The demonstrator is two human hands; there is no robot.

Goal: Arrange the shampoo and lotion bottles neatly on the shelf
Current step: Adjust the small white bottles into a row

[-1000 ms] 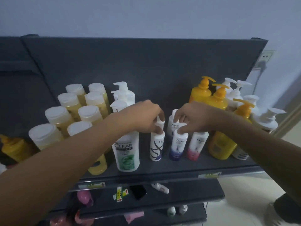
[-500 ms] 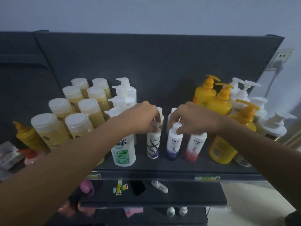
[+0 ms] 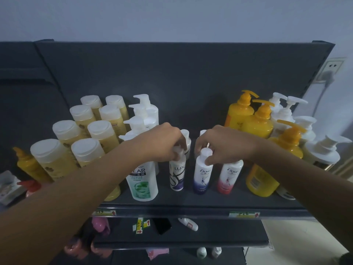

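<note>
- Two small white bottles stood upright at the front middle of the dark shelf (image 3: 191, 204), each with a hand on its cap.
- The left hand (image 3: 162, 142) was closed over the cap of the Lux bottle (image 3: 177, 176), fingers curled around the top.
- The right hand (image 3: 225, 144) pinched the round cap of the blue Dove bottle (image 3: 202, 176), just right of the Lux bottle.
- A pink Dove bottle (image 3: 230, 176) stood just right of the blue one, its top hidden under the right hand.
- A taller white Clear bottle (image 3: 143, 182) with a green label stood just left of the Lux bottle.
- White pump bottles (image 3: 145, 109) lined up behind the Clear bottle.
- Pale yellow bottles with white flip caps (image 3: 101, 134) filled the left side in rows.
- Orange-yellow pump bottles (image 3: 257, 123) and more white pump bottles (image 3: 286, 111) stood on the right.
- Lower shelves (image 3: 191, 243) held a few small items, too dim to identify.
</note>
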